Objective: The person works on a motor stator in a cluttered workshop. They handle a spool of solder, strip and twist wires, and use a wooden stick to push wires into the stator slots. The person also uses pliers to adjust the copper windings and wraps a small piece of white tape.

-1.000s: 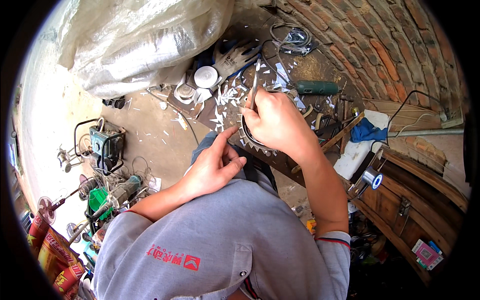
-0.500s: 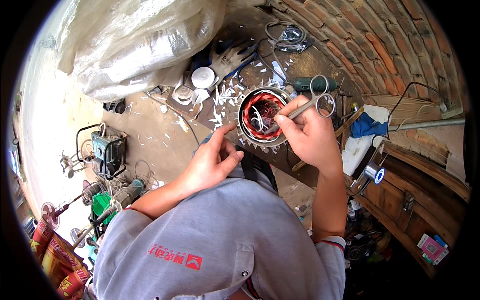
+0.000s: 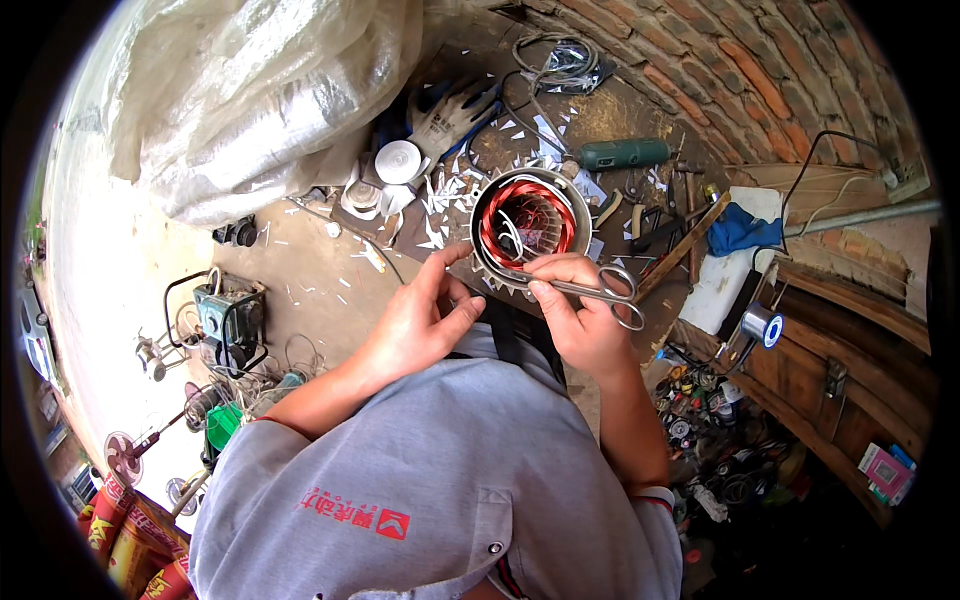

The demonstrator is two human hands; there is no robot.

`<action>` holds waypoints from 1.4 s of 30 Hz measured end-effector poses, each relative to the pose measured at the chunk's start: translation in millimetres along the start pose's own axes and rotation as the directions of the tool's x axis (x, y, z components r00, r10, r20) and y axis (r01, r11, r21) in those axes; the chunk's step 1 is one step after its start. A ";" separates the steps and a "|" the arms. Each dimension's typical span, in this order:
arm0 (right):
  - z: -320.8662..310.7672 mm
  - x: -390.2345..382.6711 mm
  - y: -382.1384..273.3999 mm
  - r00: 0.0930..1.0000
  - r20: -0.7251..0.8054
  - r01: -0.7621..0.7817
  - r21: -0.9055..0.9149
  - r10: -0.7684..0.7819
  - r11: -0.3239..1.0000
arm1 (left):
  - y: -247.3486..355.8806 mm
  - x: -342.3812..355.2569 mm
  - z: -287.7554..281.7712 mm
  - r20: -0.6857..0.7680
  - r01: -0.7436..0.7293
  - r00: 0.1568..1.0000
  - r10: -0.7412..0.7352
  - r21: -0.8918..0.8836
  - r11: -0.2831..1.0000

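Observation:
A finned metal motor stator (image 3: 583, 210) stands on the bench in front of me, its bore facing up. Around the inside runs a ring of red windings (image 3: 489, 232), wrapped in cord, and white leads (image 3: 512, 228) curl within. My right hand (image 3: 580, 318) grips long-shanked scissors (image 3: 612, 296) near the stator's front right edge. Their ring handles point right; the slim tip lies across the near rim. My left hand (image 3: 425, 318) is at the stator's left front, index finger stretched to the rim and thumb apart. It holds nothing that I can see.
White paper scraps (image 3: 440, 205) litter the bench. Behind lie tape rolls (image 3: 398, 162), work gloves (image 3: 445, 125), a cable coil (image 3: 560, 62) and a green power tool (image 3: 625, 153). At right are a wooden strip (image 3: 685, 247), a blue cloth (image 3: 742, 232) and a solder spool (image 3: 762, 326).
My right hand has drawn the scissors out of the bore, back toward me, and turned them nearly level across the near rim. The left hand stays by the rim.

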State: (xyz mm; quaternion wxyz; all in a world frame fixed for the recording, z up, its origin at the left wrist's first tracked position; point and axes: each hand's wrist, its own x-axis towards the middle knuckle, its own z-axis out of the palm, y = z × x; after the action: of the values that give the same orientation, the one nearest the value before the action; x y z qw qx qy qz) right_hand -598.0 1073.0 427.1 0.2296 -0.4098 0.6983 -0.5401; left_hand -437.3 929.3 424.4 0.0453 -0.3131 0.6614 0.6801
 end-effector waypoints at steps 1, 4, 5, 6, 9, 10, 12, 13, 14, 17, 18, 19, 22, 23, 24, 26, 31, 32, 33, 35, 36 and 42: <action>-0.2 -2.4 2.5 1.000 0.007 -0.012 -0.011 0.012 1.000 | -0.5 0.1 -0.3 0.002 0.002 1.000 -0.002 0.005 1.000; 4.3 -6.0 10.9 0.989 -0.020 -0.143 0.167 0.148 0.976 | -1.5 0.7 -1.1 0.007 0.002 1.000 -0.002 0.011 1.000; 5.3 -6.7 12.9 0.977 -0.017 -0.198 0.278 0.211 0.940 | -1.6 0.8 -1.6 0.009 0.006 1.000 -0.006 0.024 1.000; 5.7 -3.9 17.0 0.972 -0.013 -0.214 0.380 0.236 0.900 | -1.3 0.9 -2.0 0.012 0.001 1.000 -0.001 0.013 1.000; -3.9 4.4 25.8 0.902 -0.028 -0.351 0.534 0.431 0.769 | 1.3 2.7 -3.4 0.006 -0.018 1.000 0.018 0.015 1.000; -9.2 7.3 27.8 0.876 -0.009 -0.401 0.544 0.483 0.737 | 2.9 3.4 -3.5 -0.005 -0.029 1.000 0.030 0.017 0.999; -16.0 12.0 30.4 0.841 0.034 -0.468 0.547 0.540 0.694 | 7.2 4.9 -4.3 -0.029 -0.046 0.998 0.049 0.098 0.994; -18.1 13.8 30.9 0.831 0.057 -0.487 0.556 0.553 0.674 | 9.8 5.3 -5.3 -0.041 -0.048 0.998 0.056 0.177 0.983; -19.5 15.7 31.1 0.817 0.053 -0.501 0.558 0.574 0.661 | 12.3 7.1 -6.1 -0.057 -0.083 0.993 0.100 0.244 0.966; -19.9 22.4 31.4 0.781 0.055 -0.540 0.562 0.623 0.627 | 19.9 23.2 -7.3 0.019 -0.416 0.869 0.494 0.568 0.710; -19.6 24.7 31.4 0.775 0.060 -0.547 0.562 0.629 0.621 | 22.7 27.9 -6.6 0.051 -0.413 0.873 0.485 0.607 0.679; -19.6 26.8 31.4 0.760 0.059 -0.562 0.558 0.647 0.610 | 25.8 32.8 -7.4 0.119 -0.423 0.876 0.468 0.656 0.625; -21.4 30.6 31.2 0.760 0.062 -0.575 0.528 0.647 0.625 | 36.6 51.9 -11.6 0.314 -0.477 0.868 0.386 0.744 0.468; -22.2 31.0 31.1 0.760 0.064 -0.576 0.528 0.647 0.624 | 40.4 58.5 -12.8 0.361 -0.496 0.858 0.365 0.766 0.409; -22.9 31.1 30.9 0.770 0.078 -0.567 0.537 0.633 0.624 | 44.0 64.3 -13.7 0.408 -0.516 0.848 0.339 0.783 0.347; -22.7 31.0 30.6 0.771 0.064 -0.567 0.523 0.634 0.636 | 50.1 74.0 -15.2 0.508 -0.575 0.809 0.296 0.788 0.220; -19.5 30.0 28.7 0.774 0.024 -0.549 0.524 0.633 0.651 | 58.4 91.1 -14.6 0.703 -0.735 0.671 0.236 0.672 0.088; -20.2 29.0 27.8 0.782 0.012 -0.535 0.526 0.623 0.662 | 59.5 93.7 -13.9 0.718 -0.748 0.657 0.229 0.660 0.077; -22.7 27.1 26.7 0.805 -0.027 -0.482 0.554 0.593 0.679 | 60.5 95.6 -12.9 0.731 -0.753 0.652 0.203 0.654 0.066; -32.3 19.6 23.5 0.828 -0.102 -0.391 0.601 0.552 0.697 | 61.9 97.2 -11.1 0.739 -0.764 0.641 0.210 0.642 0.072; -39.5 13.8 21.4 0.834 -0.122 -0.357 0.624 0.537 0.695 | 62.6 98.0 -10.3 0.741 -0.766 0.638 0.210 0.639 0.075; -61.8 -15.6 19.3 0.786 -0.267 -0.310 0.609 0.557 0.730 | 63.9 101.8 -6.7 0.751 -0.770 0.637 0.175 0.628 0.111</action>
State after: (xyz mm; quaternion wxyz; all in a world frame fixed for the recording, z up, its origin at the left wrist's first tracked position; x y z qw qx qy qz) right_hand -642.8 1122.3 426.2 0.2961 -0.0187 0.6296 -0.7180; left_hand -546.7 879.5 431.1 0.1528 0.2070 0.9471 0.1918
